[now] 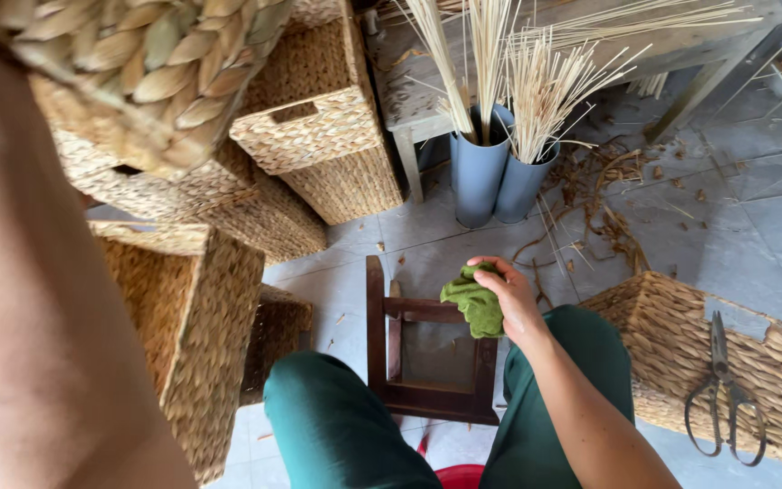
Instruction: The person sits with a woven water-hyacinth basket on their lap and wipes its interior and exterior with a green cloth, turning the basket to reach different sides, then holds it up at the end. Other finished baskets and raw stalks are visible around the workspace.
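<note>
My right hand (513,294) is shut on a crumpled green cloth (472,306) and holds it against the top rail of a small dark wooden frame (427,396). The frame stands on the tiled floor between my knees in green trousers. Only my left forearm (38,317) shows; it rises along the left edge towards a woven basket (151,72) held close to the camera at the top left. The left hand itself is hidden behind that basket.
Several woven baskets (319,127) are stacked at the left and back. Two grey tubes (481,172) holding pale reeds (536,81) stand by a wooden bench (409,95). Scissors (721,389) lie on an upturned basket (662,335) at the right. Fibre scraps litter the floor.
</note>
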Available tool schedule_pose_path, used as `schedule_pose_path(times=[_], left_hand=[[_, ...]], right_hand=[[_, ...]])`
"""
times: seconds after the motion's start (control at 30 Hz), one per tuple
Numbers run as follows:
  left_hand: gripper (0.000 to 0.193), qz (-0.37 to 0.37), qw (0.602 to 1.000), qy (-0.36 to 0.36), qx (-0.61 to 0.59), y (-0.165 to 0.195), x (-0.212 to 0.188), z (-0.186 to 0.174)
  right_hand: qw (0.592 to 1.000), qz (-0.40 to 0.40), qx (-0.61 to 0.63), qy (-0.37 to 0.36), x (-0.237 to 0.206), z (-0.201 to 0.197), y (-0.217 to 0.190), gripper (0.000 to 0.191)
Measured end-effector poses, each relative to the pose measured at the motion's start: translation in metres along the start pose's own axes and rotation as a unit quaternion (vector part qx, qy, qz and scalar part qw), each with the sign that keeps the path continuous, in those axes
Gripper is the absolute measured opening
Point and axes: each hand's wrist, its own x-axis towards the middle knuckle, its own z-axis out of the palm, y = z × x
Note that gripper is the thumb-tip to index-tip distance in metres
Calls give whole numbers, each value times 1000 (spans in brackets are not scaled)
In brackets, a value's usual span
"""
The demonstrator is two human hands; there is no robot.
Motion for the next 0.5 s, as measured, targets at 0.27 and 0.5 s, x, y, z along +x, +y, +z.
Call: schedule_pose_path(times=[0.27,0.5], left_hand=[[40,75,992,-77,67,129,-141,-103],[40,139,983,-66,104,171,-281,-169]], right_hand=[[991,-96,94,-16,-22,-15,1,12],[954,-274,99,67,-75,-61,-3,16]])
